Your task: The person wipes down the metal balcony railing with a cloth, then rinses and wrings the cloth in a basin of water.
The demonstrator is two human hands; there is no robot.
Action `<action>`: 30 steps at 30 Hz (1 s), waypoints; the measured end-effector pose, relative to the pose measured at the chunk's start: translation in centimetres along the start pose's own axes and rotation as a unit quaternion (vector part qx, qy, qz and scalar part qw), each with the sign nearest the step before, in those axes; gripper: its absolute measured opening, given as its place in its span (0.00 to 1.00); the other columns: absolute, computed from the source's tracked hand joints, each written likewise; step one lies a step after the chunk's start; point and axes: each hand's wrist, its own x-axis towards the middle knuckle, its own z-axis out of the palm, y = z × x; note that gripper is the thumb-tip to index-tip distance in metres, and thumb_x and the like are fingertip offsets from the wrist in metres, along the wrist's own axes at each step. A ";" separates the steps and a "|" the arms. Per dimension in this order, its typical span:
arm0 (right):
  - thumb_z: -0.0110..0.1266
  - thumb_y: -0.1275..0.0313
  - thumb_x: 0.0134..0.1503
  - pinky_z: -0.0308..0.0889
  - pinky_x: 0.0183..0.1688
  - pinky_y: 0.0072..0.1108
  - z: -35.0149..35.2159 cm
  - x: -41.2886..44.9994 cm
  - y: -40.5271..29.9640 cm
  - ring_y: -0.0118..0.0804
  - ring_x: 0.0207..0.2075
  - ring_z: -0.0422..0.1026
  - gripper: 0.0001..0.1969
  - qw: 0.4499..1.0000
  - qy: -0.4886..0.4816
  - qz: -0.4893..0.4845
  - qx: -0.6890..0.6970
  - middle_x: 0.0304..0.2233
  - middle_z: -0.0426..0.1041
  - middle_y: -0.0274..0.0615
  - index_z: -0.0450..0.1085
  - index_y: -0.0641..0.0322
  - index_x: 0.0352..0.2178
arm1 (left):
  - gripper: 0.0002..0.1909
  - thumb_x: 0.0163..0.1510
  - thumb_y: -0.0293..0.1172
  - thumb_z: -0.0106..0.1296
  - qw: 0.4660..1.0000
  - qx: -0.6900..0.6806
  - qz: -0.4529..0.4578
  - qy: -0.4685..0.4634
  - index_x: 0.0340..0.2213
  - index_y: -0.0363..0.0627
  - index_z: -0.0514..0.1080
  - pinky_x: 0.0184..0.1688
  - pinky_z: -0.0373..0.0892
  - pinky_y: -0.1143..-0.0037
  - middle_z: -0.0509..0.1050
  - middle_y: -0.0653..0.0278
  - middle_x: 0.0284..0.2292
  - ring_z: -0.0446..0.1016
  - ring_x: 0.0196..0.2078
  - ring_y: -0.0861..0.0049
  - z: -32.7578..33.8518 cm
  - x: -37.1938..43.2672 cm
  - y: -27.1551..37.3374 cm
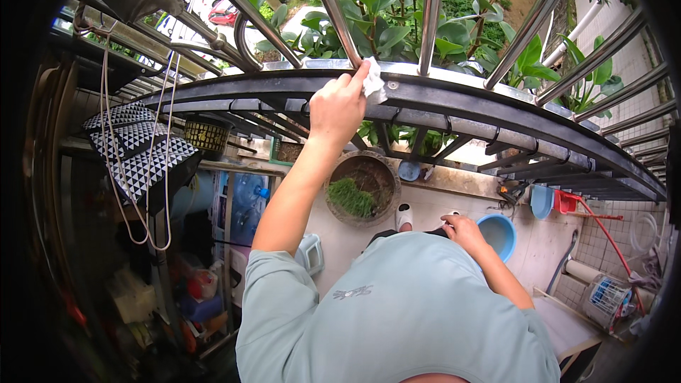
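Observation:
My left hand (340, 103) is stretched up to the balcony railing and grips a crumpled white cloth or tissue (374, 82). The cloth touches the dark metal rail (447, 97) near the foot of a shiny metal bar (331, 5). A round fastener shows on the rail just right of the cloth. My right hand (462, 230) hangs low by my body, above the tiled floor, with its fingers curled near something small and whitish; whether it holds this cannot be told.
Leafy potted plants (383, 16) stand beyond the bars. Below are a large round planter (363, 188) with grass, a blue basin (497, 236) and a red dustpan (566, 201). Looped cords (106, 133) and a black-and-white patterned cloth item (141, 143) hang at left, beside a cluttered shelf.

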 end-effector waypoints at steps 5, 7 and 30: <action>0.52 0.67 0.57 0.69 0.46 0.37 0.5 -0.6 1.3 0.53 0.41 0.75 0.14 1.000 0.016 0.022 0.004 0.38 0.77 0.53 0.74 0.63 0.42 | 0.28 0.50 0.27 0.54 0.973 -0.146 -0.152 0.089 0.54 0.52 0.67 0.30 0.72 0.63 0.76 0.55 0.24 0.77 0.27 0.57 -0.3 -3.1 -3.6; 0.52 0.67 0.57 0.69 0.46 0.37 0.6 -1.0 1.5 0.53 0.42 0.75 0.14 1.000 0.007 0.021 -0.004 0.38 0.77 0.52 0.74 0.62 0.42 | 0.28 0.53 0.33 0.54 0.967 -0.174 -0.175 0.066 0.56 0.57 0.65 0.27 0.71 0.62 0.77 0.53 0.23 0.77 0.25 0.54 -2.0 -0.9 -3.4; 0.54 0.65 0.58 0.71 0.45 0.36 -1.2 -0.6 0.6 0.53 0.42 0.76 0.17 0.994 -0.008 0.057 0.089 0.42 0.76 0.52 0.72 0.60 0.47 | 0.11 0.55 0.32 0.55 0.870 -0.359 -0.312 -0.132 0.36 0.37 0.74 0.41 0.70 0.65 0.75 0.50 0.35 0.75 0.39 0.54 5.6 -21.1 4.9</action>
